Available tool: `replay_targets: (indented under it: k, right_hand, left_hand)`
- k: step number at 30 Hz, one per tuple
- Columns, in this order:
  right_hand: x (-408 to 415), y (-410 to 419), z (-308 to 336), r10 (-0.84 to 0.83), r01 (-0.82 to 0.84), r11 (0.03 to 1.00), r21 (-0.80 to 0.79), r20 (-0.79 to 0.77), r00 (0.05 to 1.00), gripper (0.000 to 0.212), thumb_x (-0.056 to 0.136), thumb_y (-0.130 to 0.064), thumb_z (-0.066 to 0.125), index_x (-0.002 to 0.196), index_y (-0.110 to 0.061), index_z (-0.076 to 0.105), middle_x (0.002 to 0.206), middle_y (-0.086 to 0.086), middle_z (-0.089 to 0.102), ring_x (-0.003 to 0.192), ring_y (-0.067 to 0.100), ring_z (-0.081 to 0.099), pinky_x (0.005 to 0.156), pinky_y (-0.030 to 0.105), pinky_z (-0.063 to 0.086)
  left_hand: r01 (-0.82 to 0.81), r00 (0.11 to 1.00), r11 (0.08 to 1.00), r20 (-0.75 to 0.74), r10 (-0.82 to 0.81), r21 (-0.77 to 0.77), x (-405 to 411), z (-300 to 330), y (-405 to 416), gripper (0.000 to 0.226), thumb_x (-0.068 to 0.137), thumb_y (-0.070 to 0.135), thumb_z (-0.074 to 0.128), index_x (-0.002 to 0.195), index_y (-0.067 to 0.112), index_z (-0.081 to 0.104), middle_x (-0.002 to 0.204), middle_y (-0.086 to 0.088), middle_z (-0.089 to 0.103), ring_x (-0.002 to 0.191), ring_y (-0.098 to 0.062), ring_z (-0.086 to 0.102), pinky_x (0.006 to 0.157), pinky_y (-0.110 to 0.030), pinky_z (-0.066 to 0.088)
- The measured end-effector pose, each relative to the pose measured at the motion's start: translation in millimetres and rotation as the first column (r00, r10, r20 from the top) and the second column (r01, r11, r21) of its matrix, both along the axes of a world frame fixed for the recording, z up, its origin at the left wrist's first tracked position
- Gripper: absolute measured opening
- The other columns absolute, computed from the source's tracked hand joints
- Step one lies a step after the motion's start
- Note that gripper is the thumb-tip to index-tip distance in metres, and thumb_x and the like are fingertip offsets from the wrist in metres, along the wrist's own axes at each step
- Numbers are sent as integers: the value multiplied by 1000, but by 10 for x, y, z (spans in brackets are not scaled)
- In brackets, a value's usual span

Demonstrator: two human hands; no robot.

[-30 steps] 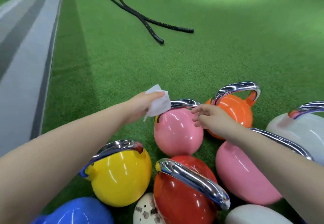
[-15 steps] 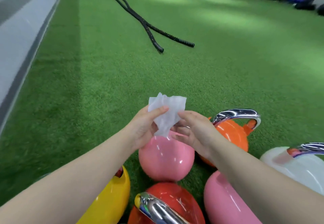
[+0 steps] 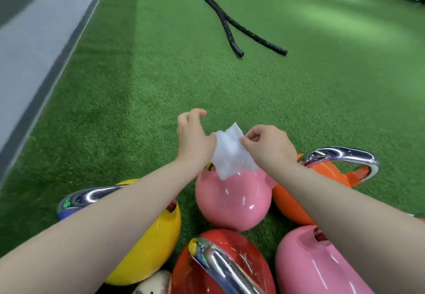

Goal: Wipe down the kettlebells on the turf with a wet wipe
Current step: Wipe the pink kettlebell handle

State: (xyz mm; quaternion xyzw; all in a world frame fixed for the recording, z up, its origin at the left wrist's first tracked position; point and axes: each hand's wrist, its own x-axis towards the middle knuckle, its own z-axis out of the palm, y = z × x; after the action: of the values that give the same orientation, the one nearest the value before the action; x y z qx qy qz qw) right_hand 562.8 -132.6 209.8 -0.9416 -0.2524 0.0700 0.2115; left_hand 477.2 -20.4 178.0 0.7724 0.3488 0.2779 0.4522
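Open turf (image 3: 142, 100) beyond and left of pink kettlebell (image 3: 232, 199). Packed close around it: orange (image 3: 289, 204) right, yellow (image 3: 149, 243) left, red (image 3: 220, 268) in front. Ropes (image 3: 232, 26) well beyond. Wall (image 3: 30, 47) far left.

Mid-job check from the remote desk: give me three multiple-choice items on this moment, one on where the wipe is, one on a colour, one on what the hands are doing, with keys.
1. Where is the wet wipe?
A. lying on the turf
B. held above the middle pink kettlebell
C. draped on the orange kettlebell

2. What colour is the kettlebell under the left forearm?
A. yellow
B. green
C. black

3. What is the right hand doing?
A. gripping a chrome handle
B. resting flat on the turf
C. pinching the wipe's edge

Key: 1 B, the wipe hangs between the left hand and the right hand, over the pink kettlebell. 2 A, the yellow kettlebell shows beneath that arm. 3 C, its fingertips close on the wipe's right edge.
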Motion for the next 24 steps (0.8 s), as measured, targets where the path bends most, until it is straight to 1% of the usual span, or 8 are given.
replay_targets:
  k: [2, 4, 7, 9, 14, 17, 19, 24]
  right_hand:
    - [-12, 21, -3, -7, 7, 1000, -11, 9, 1000, 13, 83, -33, 58, 74, -24, 61, 80, -3, 65, 81, 23, 60, 64, 28, 44]
    - [-7, 30, -21, -6, 6, 1000, 7, -1, 1000, 17, 83, -34, 59, 70, -23, 59, 79, -1, 65, 81, 24, 60, 64, 28, 44]
    - [5, -2, -79, 23, -25, 999, 24, 63, 998, 18, 85, -38, 58, 75, -24, 64, 87, 2, 65, 94, 26, 57, 71, 31, 44]
    - [-17, -50, -138, 68, -71, 997, 26, 113, 991, 20, 89, -36, 54, 88, -24, 69, 98, 2, 65, 103, 27, 52, 81, 34, 41]
    - [-58, -221, -294, 137, -150, 976, 155, 93, 986, 23, 94, -25, 43, 95, -22, 66, 93, 0, 67, 92, 25, 57, 81, 36, 44]
    - [-43, -284, -297, 205, -219, 970, 102, 132, 970, 28, 96, -23, 40, 102, -21, 67, 98, 0, 68, 96, 25, 58, 96, 38, 37]
    - [-53, -297, -278, 217, -229, 971, 68, 147, 965, 30, 98, -24, 38, 111, -22, 65, 111, -1, 67, 108, 22, 56, 109, 39, 25]
    - [-92, -299, -265, 227, -235, 971, 33, 156, 961, 32, 97, -22, 37, 118, -20, 61, 119, 1, 63, 114, 22, 53, 113, 37, 15]
  left_hand:
    - [156, 977, 965, 111, -182, 210, -55, 13, -130, 51, 75, -6, 54, 123, 9, 47, 120, 0, 33, 117, -18, 41, 100, -29, 37]
    - [395, 917, 891, -32, -398, 226, -33, -35, -263, 63, 76, -1, 60, 134, 9, 38, 130, -5, 34, 125, -20, 38, 105, -30, 34]
    - [525, 839, 827, -283, -465, 199, 107, -168, -264, 58, 80, 11, 66, 132, 12, 41, 130, -7, 43, 124, -23, 41, 96, -29, 35]
    - [524, 844, 809, -294, -449, 266, 162, -202, -238, 37, 80, 15, 67, 114, 12, 53, 111, -4, 55, 107, -24, 50, 85, -33, 41]
    - [483, 863, 812, -334, -379, 327, 205, -257, -240, 26, 83, 15, 63, 107, 11, 55, 96, -2, 50, 97, -25, 50, 77, -31, 33]
    - [401, 907, 849, -279, -315, 345, 194, -308, -256, 19, 80, 12, 63, 99, 11, 57, 93, -3, 54, 92, -25, 51, 73, -32, 32]
    - [329, 938, 888, -218, -269, 322, 176, -374, -273, 20, 78, 9, 65, 96, 11, 58, 91, -3, 56, 89, -24, 51, 73, -32, 33]
    - [145, 989, 974, -39, -141, 176, 157, -542, -314, 24, 74, -4, 62, 90, 14, 58, 86, 5, 48, 81, -16, 47, 67, -27, 33]
